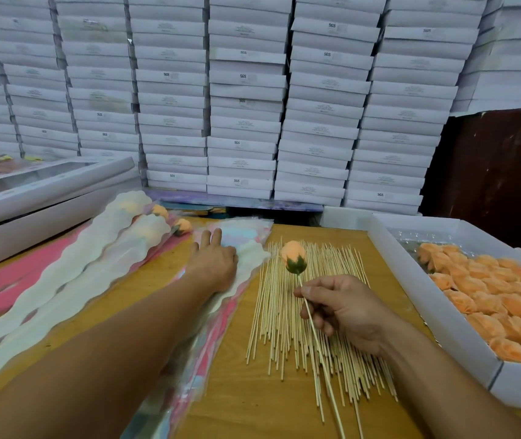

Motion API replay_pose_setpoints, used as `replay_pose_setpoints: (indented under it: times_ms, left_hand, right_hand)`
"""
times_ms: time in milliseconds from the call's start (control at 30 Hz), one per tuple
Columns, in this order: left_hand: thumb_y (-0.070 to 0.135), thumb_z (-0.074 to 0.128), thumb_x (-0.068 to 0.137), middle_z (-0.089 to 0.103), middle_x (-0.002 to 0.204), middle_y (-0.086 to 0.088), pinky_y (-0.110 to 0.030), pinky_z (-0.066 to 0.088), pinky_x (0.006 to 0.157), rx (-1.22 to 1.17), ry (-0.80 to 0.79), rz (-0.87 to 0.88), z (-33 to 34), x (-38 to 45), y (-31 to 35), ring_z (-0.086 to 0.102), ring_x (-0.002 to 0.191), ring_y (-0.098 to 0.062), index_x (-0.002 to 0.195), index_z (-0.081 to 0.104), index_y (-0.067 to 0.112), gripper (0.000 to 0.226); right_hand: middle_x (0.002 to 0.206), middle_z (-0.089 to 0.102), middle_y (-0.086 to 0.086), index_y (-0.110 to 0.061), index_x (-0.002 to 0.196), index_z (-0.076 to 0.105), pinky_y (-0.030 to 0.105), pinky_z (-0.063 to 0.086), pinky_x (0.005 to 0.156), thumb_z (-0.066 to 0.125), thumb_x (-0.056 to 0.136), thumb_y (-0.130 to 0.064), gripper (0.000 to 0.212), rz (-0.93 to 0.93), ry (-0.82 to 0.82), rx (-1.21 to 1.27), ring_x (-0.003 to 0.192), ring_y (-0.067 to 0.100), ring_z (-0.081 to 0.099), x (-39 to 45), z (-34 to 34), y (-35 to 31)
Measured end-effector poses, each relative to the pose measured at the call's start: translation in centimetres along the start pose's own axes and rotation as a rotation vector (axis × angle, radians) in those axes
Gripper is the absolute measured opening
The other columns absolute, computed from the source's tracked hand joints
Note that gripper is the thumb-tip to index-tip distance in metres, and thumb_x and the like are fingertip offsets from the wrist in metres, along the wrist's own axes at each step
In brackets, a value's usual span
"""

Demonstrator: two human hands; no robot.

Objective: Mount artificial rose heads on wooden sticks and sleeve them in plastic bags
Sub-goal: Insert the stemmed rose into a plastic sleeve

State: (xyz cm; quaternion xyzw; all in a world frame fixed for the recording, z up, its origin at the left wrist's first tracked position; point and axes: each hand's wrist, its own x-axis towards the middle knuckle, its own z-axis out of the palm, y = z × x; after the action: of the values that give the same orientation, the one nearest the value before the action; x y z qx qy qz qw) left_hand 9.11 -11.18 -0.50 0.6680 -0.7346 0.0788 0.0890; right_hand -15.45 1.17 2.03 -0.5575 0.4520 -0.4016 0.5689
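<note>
Stacked white cardboard boxes (pixel 246 99) back a wooden tabletop (pixel 253 391). Over the spread pile of bare wooden sticks (pixel 287 315), the right hand (pixel 344 308) pinches one stick bearing an orange fabric rose head (pixel 293 256), fingers curled closed on it. Left of the pile, the left hand (pixel 213 264) rests with fingers extended on the stack of clear plastic sleeves (pixel 237 236).

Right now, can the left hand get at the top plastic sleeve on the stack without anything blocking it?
Probably yes: the left hand already lies flat on the stack of plastic sleeves, nothing over it. The mounted rose stays clear, in the right hand.
</note>
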Motion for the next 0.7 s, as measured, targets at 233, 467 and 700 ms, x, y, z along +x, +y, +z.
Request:
replay_pose_setpoints:
  times_ms: [233, 467, 700]
  left_hand:
    - [0.033, 0.033, 0.104, 0.049, 0.123, -0.016, -0.045, 0.036, 0.097, 0.088, 0.108, 0.012, -1.5, -0.8, 0.5, 0.041, 0.12, -0.034, 0.12, 0.057, 0.018, 0.033]
    - [-0.001, 0.053, 0.091, 0.059, 0.106, -0.016, -0.042, 0.054, 0.082, -0.409, 0.091, -0.152, -3.7, -0.5, -0.8, 0.059, 0.092, -0.03, 0.115, 0.053, 0.004, 0.025]
    - [0.003, 0.069, 0.075, 0.043, 0.073, -0.012, -0.021, 0.034, 0.04, -0.991, -0.203, -0.479, -5.5, -0.4, -1.9, 0.04, 0.052, -0.021, 0.079, 0.048, 0.006, 0.022]
  right_hand:
    - [0.072, 0.069, 0.014, 0.002, 0.099, 0.072, 0.019, 0.043, 0.04, 0.064, 0.094, -0.009, 0.014, -0.014, 0.001, 0.001, 0.05, 0.012, 0.055, -0.1, -0.1, -0.1]
    - [0.074, 0.069, 0.013, 0.001, 0.099, 0.073, 0.02, 0.043, 0.04, 0.064, 0.095, -0.009, 0.014, -0.017, -0.02, -0.001, 0.05, 0.012, 0.056, 0.1, -0.1, 0.1]
    - [0.074, 0.068, 0.015, 0.001, 0.099, 0.074, 0.02, 0.043, 0.039, 0.066, 0.093, -0.01, 0.015, -0.014, -0.009, 0.012, 0.05, 0.013, 0.055, 0.1, -0.3, 0.0]
